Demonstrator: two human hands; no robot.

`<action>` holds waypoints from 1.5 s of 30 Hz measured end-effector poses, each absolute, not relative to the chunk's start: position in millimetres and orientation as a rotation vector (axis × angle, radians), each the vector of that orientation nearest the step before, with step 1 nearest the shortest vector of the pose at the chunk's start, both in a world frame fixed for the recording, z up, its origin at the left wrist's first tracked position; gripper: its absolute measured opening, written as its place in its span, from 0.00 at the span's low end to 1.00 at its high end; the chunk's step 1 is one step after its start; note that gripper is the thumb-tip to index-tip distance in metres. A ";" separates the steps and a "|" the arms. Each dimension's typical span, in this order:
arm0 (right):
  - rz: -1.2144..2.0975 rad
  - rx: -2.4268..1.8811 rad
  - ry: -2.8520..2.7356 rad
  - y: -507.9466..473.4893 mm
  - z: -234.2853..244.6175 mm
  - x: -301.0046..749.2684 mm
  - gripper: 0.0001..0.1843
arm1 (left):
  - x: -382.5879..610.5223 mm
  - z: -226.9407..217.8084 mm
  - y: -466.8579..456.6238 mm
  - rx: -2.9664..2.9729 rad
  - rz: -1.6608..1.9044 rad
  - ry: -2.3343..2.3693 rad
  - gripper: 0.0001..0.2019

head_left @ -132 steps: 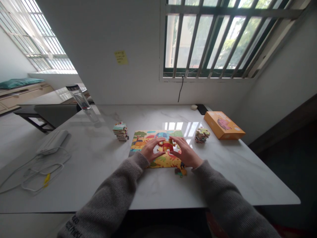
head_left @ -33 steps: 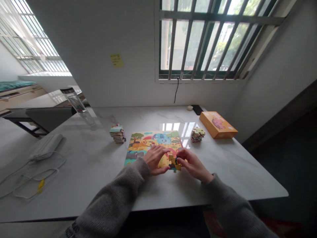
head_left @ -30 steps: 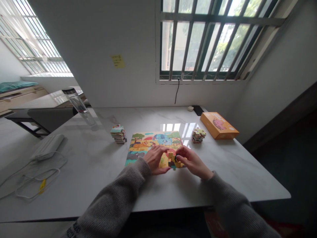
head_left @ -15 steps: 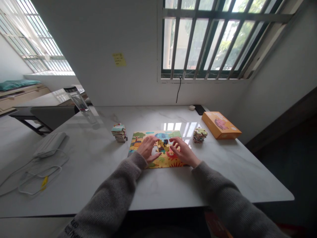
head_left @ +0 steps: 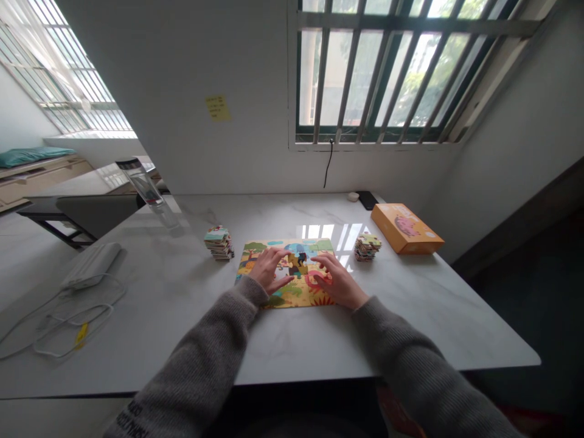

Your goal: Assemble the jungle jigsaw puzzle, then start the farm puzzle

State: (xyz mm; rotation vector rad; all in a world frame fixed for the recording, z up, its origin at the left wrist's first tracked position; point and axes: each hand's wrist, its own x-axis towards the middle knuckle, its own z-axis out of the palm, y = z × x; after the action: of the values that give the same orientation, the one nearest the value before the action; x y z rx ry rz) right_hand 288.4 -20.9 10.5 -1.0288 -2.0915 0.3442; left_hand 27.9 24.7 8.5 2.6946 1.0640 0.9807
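A brightly coloured picture board with animals and trees lies flat on the table. Near its middle is a small cluster of jigsaw puzzle pieces, dark and yellow, set close together. My left hand rests over the left half of the board, its thumb and fingers apart beside the pieces. Over the right half, my right hand is likewise open with curved, spread fingers. Neither hand visibly grips a piece. Both palms cover parts of the picture.
One stack of puzzle pieces stands left of the board, another stack to its right. An orange box, a black phone and a small white object lie behind. At left are a glass bottle and a white power strip with cable.
My left hand's fingers have drawn back slightly from the cluster, leaving more of it visible. The pieces look closer together and straighter. My right hand has barely moved.
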 end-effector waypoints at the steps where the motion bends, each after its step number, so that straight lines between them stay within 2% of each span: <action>1: 0.324 -1.010 -2.103 -21.0 10.7 288.4 0.23 | 29.3 8.1 24.0 2.699 0.978 1.047 0.27; 4: 0.294 -0.965 -2.142 -21.9 12.1 288.3 0.27 | 32.7 6.6 22.1 2.714 0.962 1.000 0.28; 9: 0.335 -0.906 -2.174 -23.2 13.4 287.9 0.18 | 34.1 3.0 20.5 2.706 0.899 0.988 0.27; 15: 0.338 -0.936 -2.168 -25.3 12.4 287.1 0.19 | 26.6 11.0 17.7 2.703 0.867 0.976 0.28; 22: 0.152 -0.991 -2.336 -27.2 16.2 286.1 0.20 | -9.4 7.9 29.0 2.576 1.060 1.086 0.14; 30: 0.033 -1.045 -2.442 -24.1 16.1 285.9 0.19 | -34.0 -12.8 38.2 2.588 0.701 1.172 0.08; 39: -0.204 -0.944 -2.592 -20.0 36.6 268.6 0.18 | -31.3 -6.9 35.6 2.578 0.668 1.180 0.10; 45: -0.062 -0.917 -2.484 -1.7 32.8 237.8 0.22 | -29.8 -8.5 37.2 2.593 0.661 1.215 0.10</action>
State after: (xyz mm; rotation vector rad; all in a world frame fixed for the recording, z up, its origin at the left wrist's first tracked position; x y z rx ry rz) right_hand 237.8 -1.7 32.8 -0.9169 -2.4839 -0.0623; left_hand -29.8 37.2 -8.5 2.5928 1.2153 0.6605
